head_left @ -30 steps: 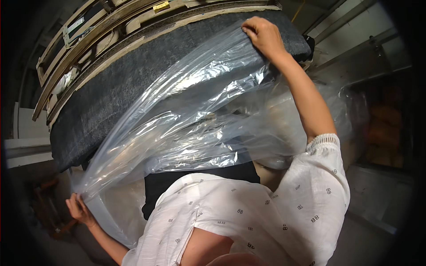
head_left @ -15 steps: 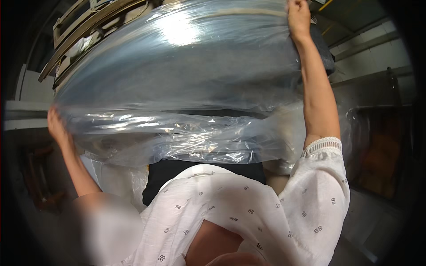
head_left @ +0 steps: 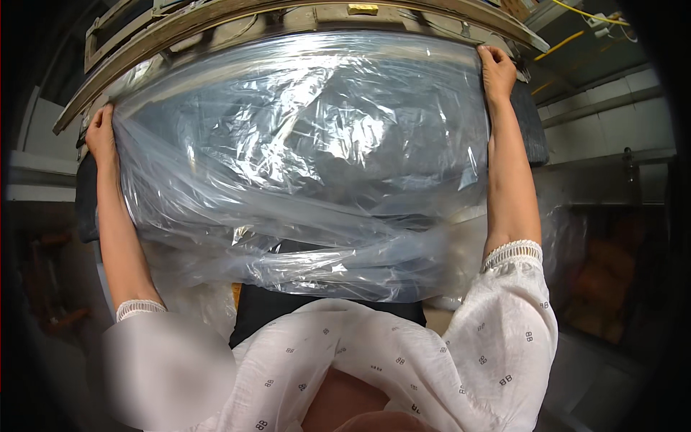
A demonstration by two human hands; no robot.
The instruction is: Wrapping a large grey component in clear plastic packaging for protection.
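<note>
A wide sheet of clear plastic film (head_left: pixel 302 137) is stretched between my two hands over a dark work surface. At its far left corner my left hand (head_left: pixel 102 137) pinches the edge. My right hand (head_left: pixel 497 73) grips the far right corner between thumb and fingers. The far edge runs fairly straight from hand to hand, while the middle is wrinkled and shiny. Toward my body the film gathers in loose folds (head_left: pixel 324 263) that hang over my lap. Whether it is a single layer or a bag, I cannot tell.
Beyond the film runs a long wooden rail (head_left: pixel 288 13), with a small yellow object (head_left: pixel 362 9) on it. A yellow cable and white plug (head_left: pixel 596 21) hang at the far right. Dark padding (head_left: pixel 529 129) shows beside my right forearm. More clear plastic (head_left: pixel 561 223) lies to the right.
The film has come down from a raised, billowing sheet to lie flatter. My left hand has moved farther away from me, and my right hand has lowered slightly. The wooden rail now shows.
</note>
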